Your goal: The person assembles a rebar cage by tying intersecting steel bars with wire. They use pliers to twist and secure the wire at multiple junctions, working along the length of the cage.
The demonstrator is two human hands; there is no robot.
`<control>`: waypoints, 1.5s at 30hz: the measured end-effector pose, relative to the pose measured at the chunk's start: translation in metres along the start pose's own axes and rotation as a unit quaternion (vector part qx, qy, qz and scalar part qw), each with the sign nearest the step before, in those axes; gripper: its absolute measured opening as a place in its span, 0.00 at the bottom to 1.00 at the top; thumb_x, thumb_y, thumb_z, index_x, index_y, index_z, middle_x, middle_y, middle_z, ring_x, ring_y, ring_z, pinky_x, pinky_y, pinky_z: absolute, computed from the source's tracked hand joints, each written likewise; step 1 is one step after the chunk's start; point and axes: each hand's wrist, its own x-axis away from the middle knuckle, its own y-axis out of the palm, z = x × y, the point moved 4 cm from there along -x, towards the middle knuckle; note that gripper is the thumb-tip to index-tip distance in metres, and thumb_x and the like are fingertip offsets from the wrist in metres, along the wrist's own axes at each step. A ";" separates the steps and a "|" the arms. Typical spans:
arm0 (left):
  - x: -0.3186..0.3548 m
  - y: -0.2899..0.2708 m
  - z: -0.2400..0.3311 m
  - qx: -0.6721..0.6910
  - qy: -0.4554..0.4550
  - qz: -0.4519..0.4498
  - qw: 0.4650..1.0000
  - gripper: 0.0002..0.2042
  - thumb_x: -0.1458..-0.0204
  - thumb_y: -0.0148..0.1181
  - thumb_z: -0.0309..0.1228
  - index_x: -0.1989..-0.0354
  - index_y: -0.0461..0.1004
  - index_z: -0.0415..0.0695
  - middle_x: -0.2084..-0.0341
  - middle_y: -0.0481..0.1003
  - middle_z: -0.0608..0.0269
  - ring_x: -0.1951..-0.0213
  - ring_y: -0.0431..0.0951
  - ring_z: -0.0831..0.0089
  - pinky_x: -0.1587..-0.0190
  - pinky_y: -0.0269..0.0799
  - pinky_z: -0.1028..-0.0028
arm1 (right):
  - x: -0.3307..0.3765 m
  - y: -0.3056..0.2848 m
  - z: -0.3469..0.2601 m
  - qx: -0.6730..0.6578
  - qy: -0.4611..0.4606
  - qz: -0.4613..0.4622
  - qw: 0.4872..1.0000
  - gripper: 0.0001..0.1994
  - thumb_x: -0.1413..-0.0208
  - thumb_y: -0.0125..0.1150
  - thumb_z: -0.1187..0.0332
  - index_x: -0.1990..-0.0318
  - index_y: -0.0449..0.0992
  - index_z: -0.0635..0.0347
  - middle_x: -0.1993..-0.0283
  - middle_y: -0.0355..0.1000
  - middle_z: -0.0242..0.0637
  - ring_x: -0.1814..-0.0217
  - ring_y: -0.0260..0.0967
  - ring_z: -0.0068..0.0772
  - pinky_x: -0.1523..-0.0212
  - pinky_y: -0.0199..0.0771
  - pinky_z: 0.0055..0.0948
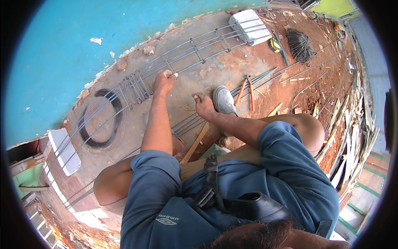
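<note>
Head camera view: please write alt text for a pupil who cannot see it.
A person's left hand touches a long steel-rod cage; the right hand hovers near a grey shoe. Orange-handled pincers lie at right, a black wire coil at left.

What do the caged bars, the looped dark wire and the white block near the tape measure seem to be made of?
Caged bars: likely dull grey steel, judging by the slim, straight lengths. Dark wire: probably dark-finished metal, as its thin strands hold a loop. White block: matte, with flat faces, suggesting lightweight concrete, though foam is possible.
</note>
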 end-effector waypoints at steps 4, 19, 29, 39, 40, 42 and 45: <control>0.000 -0.001 -0.006 0.009 -0.002 0.021 1.000 0.17 0.39 0.73 0.46 0.52 0.86 0.46 0.56 0.89 0.61 0.53 0.88 0.66 0.45 0.78 0.63 | 0.002 0.013 0.014 -0.054 0.100 -0.066 0.991 0.12 0.25 0.59 0.63 0.45 0.84 0.59 0.51 0.83 0.56 0.46 0.81 0.57 0.43 0.77 0.45; -0.008 0.006 -0.016 0.005 0.027 0.073 0.997 0.16 0.43 0.77 0.47 0.58 0.87 0.49 0.64 0.88 0.61 0.61 0.87 0.64 0.53 0.79 0.61 | -0.051 0.041 -0.023 -0.263 0.188 -0.132 0.937 0.08 0.27 0.63 0.64 0.56 0.83 0.57 0.72 0.73 0.28 0.71 0.65 0.22 0.69 0.68 0.31; -0.010 0.002 -0.011 0.043 0.003 0.076 0.996 0.25 0.45 0.80 0.42 0.48 0.84 0.34 0.55 0.88 0.48 0.53 0.88 0.61 0.49 0.81 0.63 | -0.069 0.055 -0.019 -0.252 0.139 -0.123 0.950 0.10 0.27 0.65 0.63 0.58 0.85 0.57 0.72 0.74 0.26 0.72 0.63 0.19 0.69 0.66 0.29; -0.015 0.009 -0.017 0.125 -0.059 0.032 0.990 0.22 0.44 0.80 0.39 0.49 0.86 0.36 0.59 0.88 0.54 0.59 0.85 0.69 0.54 0.79 0.67 | -0.076 0.049 -0.014 -0.190 0.114 -0.099 0.970 0.09 0.29 0.66 0.64 0.54 0.88 0.58 0.71 0.76 0.27 0.70 0.67 0.21 0.66 0.70 0.32; -0.013 0.008 -0.013 0.120 -0.062 0.030 0.990 0.21 0.44 0.80 0.39 0.49 0.86 0.37 0.60 0.88 0.54 0.59 0.85 0.69 0.55 0.79 0.67 | -0.077 0.048 -0.012 -0.180 0.104 -0.093 0.974 0.09 0.29 0.66 0.64 0.54 0.88 0.58 0.71 0.76 0.27 0.70 0.68 0.21 0.65 0.70 0.33; -0.013 0.008 -0.014 0.102 -0.072 0.030 0.992 0.20 0.44 0.79 0.41 0.51 0.87 0.40 0.61 0.88 0.56 0.59 0.85 0.68 0.54 0.79 0.65 | -0.076 0.049 -0.015 -0.159 0.061 -0.080 0.982 0.10 0.30 0.65 0.63 0.55 0.87 0.59 0.71 0.77 0.30 0.69 0.71 0.24 0.64 0.72 0.35; -0.016 0.010 -0.022 0.086 -0.076 0.035 0.993 0.17 0.43 0.77 0.47 0.54 0.88 0.47 0.61 0.89 0.59 0.57 0.87 0.64 0.48 0.79 0.61 | -0.065 0.046 -0.028 -0.103 -0.025 -0.069 0.992 0.10 0.30 0.64 0.63 0.56 0.86 0.60 0.70 0.79 0.36 0.67 0.73 0.29 0.62 0.74 0.37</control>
